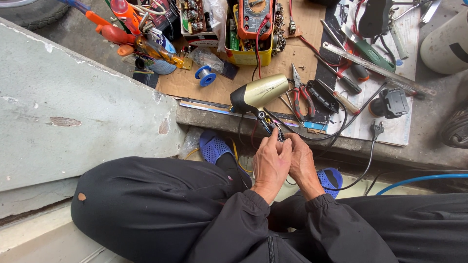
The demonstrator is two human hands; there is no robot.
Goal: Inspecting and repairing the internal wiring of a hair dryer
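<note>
A gold and black hair dryer (pixel 258 91) lies on a brown cardboard sheet (pixel 190 83), its handle end opened and pointing toward me. My left hand (pixel 270 163) and my right hand (pixel 302 163) are pressed together just below it, fingers closed on the dryer's wires and black cord (pixel 363 163) near the handle. What exactly sits between the fingertips is hidden. Red-handled pliers (pixel 301 95) lie just right of the dryer.
A yellow box holding an orange multimeter (pixel 254 19) stands behind. A solder spool (pixel 205 75), screwdrivers (pixel 341 78), a metal ruler (pixel 375 68), a black plug (pixel 376 129) and a black part (pixel 392 102) lie around. My blue sandals (pixel 214 146) rest below the ledge. A blue hose (pixel 419 179) runs right.
</note>
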